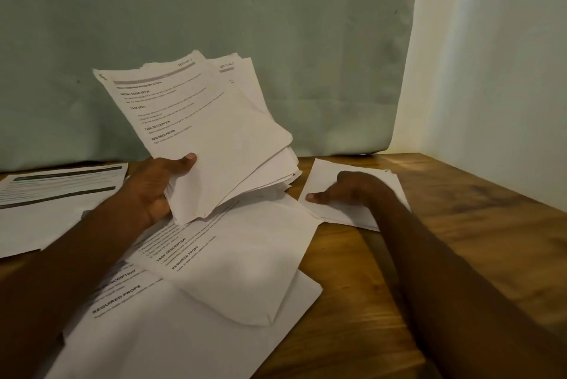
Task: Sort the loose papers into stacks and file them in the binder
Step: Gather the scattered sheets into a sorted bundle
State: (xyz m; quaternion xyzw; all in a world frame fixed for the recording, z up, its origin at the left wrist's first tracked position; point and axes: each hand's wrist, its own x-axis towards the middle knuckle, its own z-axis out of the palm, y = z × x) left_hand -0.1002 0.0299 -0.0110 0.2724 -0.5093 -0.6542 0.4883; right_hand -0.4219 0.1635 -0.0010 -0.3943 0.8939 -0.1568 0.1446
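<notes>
You are still in the sorting stage, by my reading: no binder shows anywhere in view, so nothing looks filed yet. Your left hand (pixel 159 185) holds a thick sheaf (pixel 202 133) tilted up above the table (pixel 460 225), thumb pressed on the front sheet near its lower left corner and the other fingers hidden behind, so it is gripping the bundle from its lower edge. The sheaf fans unevenly at the top and bottom, which suggests it has not been squared. Your right hand (pixel 343 191) lies palm down on a small stack (pixel 352 191) at the right, thumb stretched out to the left along the paper; the remaining fingers are out of sight past the knuckles, so I cannot tell whether they are spread or together. That small stack looks like one sorted pile begun. Another pile (pixel 55 194) with dark header bars lies flat at the far left, well apart from it. Between your forearms, loose sheets (pixel 245 256) overlap at odd angles, one with a curled corner, and these still need sorting. Both forearms reach forward from the near edge, the left raised, the right low over the wood. Most work remains: finish the stacks, square them, then file.
</notes>
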